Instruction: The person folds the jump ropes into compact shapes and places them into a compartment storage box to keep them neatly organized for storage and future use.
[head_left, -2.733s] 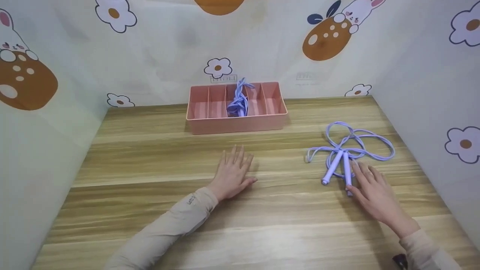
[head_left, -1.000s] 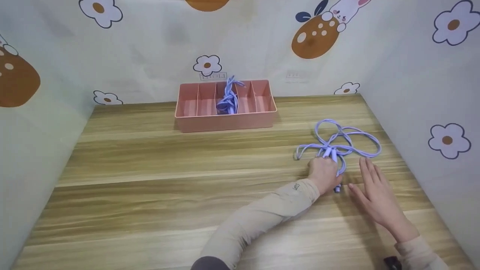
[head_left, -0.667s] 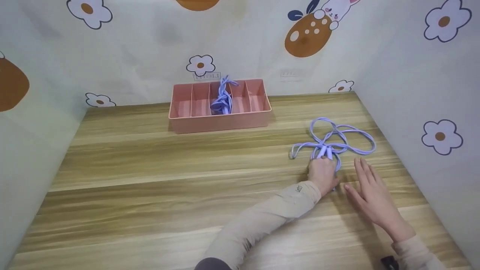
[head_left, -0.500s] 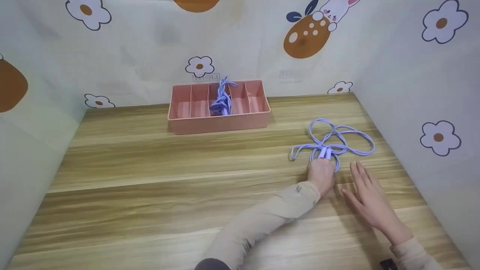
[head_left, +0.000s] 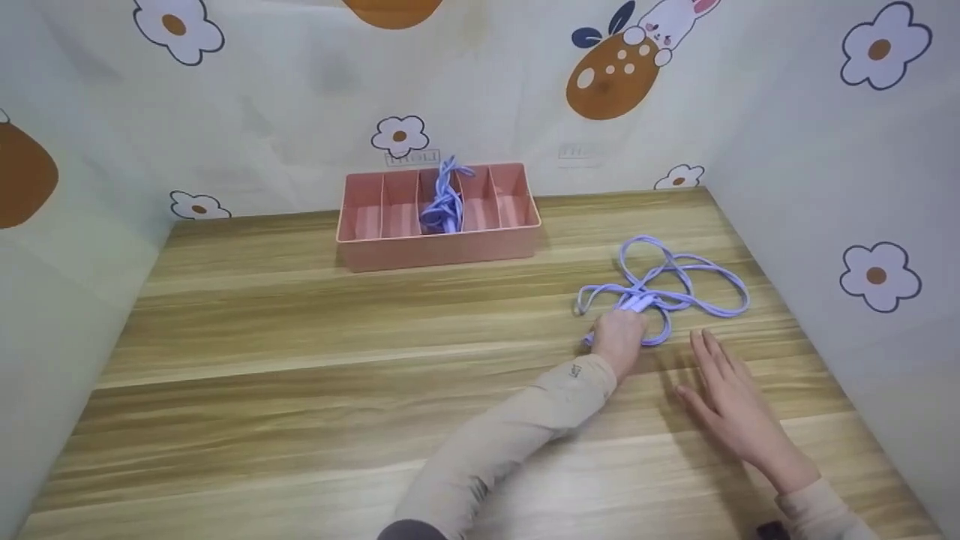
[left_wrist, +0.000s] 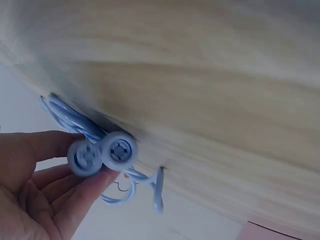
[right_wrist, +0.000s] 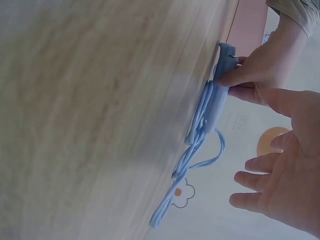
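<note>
A purple-blue jump rope lies at the right of the table, its cord spread in loose loops beyond the handles. My left hand pinches both handles side by side between thumb and fingers. The left wrist view shows the round ends of the two handles pressed together in that hand. To the right, my right hand is apart from the rope, fingers extended and thumb spread. In the right wrist view this right hand holds nothing, with the gripped handles beyond it.
A pink divided box stands at the back of the table against the patterned wall covering. Its middle compartment holds another purple-blue jump rope, bundled, with cord rising above the rim. Side walls border the wooden table.
My left hand has crossed right from mid-table and gripped both handles, bringing them together and swinging their near ends leftward. The right hand has come away from the handle it was touching.
</note>
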